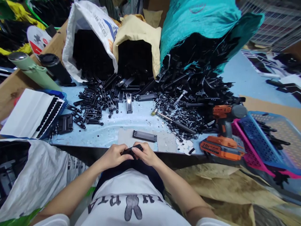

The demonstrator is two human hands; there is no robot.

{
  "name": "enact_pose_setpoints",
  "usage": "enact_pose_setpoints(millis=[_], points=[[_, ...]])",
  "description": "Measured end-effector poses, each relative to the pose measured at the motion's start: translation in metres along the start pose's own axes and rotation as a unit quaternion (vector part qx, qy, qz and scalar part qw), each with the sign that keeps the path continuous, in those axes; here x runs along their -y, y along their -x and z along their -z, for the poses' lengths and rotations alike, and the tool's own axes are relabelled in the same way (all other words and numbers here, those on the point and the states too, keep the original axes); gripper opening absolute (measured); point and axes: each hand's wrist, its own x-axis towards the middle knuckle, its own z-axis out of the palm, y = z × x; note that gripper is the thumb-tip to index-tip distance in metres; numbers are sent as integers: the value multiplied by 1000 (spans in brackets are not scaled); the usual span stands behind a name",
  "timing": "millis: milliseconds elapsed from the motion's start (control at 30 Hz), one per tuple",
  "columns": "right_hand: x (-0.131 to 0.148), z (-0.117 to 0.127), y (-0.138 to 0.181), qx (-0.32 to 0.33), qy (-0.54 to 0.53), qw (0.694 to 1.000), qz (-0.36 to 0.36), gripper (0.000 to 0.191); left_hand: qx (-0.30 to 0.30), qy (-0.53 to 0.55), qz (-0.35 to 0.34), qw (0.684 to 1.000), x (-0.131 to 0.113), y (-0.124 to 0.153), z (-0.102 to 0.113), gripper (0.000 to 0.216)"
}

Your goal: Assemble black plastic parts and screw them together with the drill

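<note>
Just in front of the table's near edge, my left hand (114,156) and my right hand (146,153) both grip one small black plastic part (128,152). The left fingers hold its left end, while the right thumb presses on top of its right end. My fingers cover much of the part, so its exact kind is hidden. Beyond my hands, a longer black ribbed bar (144,136) lies on a grey cardboard pad (166,142). A hammer (174,121) rests on the table behind it, head to the left, next to loose screws (185,114).
White (94,18), cream (138,29) and teal sacks (197,22) spill black parts at the back. An orange cordless drill (222,147) stands at right beside a blue basket (258,141). At left are a green flask (33,70) and white sheets (25,110).
</note>
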Motion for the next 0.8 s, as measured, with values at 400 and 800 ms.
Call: enact_pose_setpoints(millis=[400, 800], points=[[-40, 40, -23, -127, 191, 973, -16, 44, -128, 150, 84, 977, 23, -45, -14, 50], [-22, 50, -22, -77, 75, 993, 51, 50, -222, -75, -54, 971, -5, -45, -27, 37]])
